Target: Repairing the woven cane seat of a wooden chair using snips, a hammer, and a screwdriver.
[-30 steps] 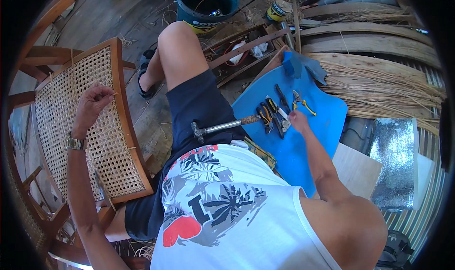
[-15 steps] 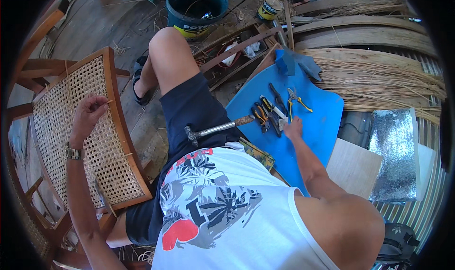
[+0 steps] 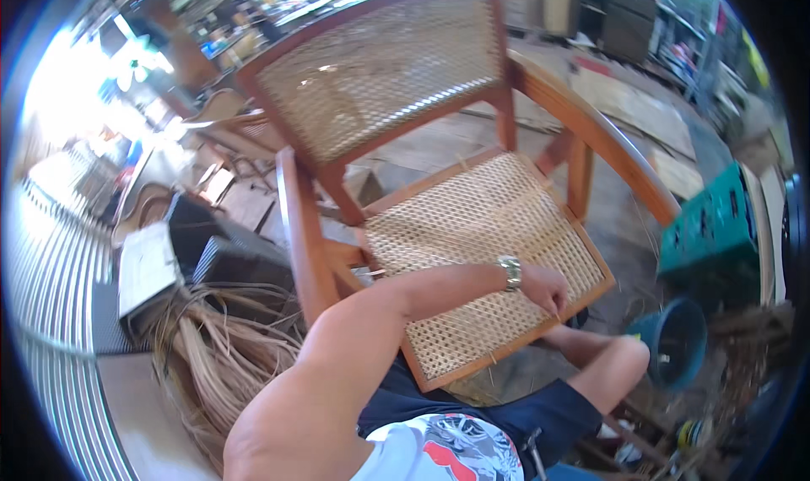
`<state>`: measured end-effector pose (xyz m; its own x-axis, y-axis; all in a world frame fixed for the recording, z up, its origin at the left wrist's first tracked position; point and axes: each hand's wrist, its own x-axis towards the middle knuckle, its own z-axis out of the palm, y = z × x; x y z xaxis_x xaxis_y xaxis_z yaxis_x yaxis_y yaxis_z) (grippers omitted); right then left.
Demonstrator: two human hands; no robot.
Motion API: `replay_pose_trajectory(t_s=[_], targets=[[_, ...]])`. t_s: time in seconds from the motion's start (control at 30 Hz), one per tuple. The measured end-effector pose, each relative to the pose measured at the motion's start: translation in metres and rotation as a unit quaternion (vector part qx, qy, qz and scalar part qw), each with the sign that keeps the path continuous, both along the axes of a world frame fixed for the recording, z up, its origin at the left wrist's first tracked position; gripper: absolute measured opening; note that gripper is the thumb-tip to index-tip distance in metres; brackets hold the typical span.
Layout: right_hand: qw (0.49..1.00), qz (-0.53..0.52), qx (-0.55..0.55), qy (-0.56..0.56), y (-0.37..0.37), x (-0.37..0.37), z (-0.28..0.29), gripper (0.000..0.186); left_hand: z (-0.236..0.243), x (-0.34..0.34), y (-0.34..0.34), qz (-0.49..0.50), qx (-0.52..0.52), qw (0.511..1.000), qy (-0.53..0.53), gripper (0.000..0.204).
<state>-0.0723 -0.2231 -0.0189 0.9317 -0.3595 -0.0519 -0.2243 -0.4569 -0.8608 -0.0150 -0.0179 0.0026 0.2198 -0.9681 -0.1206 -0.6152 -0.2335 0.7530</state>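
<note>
A wooden armchair with a woven cane seat point(image 3: 472, 228) and cane back point(image 3: 380, 67) stands in front of me. My left hand point(image 3: 544, 289), with a watch on its wrist, rests with curled fingers on the cane near the seat's front rail. Whether it pinches a strand is hidden by the fingers. My left forearm reaches across the seat from the lower left. My right hand is out of the picture. My bare knee point(image 3: 616, 363) sits just below the seat's front corner.
A bundle of loose cane strands point(image 3: 211, 354) lies on the floor at the left beside dark boxes point(image 3: 228, 262). A blue bucket point(image 3: 675, 342) and a green crate point(image 3: 717, 228) stand at the right. More furniture is stacked behind the chair.
The view has swung round, so the chair now fills the middle. My left hand has moved to the seat's front edge. My right hand and the blue mat with tools have left the picture.
</note>
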Motion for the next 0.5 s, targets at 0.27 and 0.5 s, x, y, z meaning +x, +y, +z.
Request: replay_pose_trajectory(t_s=[0.27, 0.5], targets=[[0.959, 0.006, 0.222, -0.175, -0.026, -0.041, 0.108, 0.052, -0.006, 0.021, 0.012, 0.039, 0.071, 0.996, 0.045, 0.026], [0.880, -0.046, 0.389, -0.269, 0.150, -0.105, 0.317, 0.045, -0.007, 0.015, 0.010, 0.033, 0.049, 0.997, 0.043, 0.025]])
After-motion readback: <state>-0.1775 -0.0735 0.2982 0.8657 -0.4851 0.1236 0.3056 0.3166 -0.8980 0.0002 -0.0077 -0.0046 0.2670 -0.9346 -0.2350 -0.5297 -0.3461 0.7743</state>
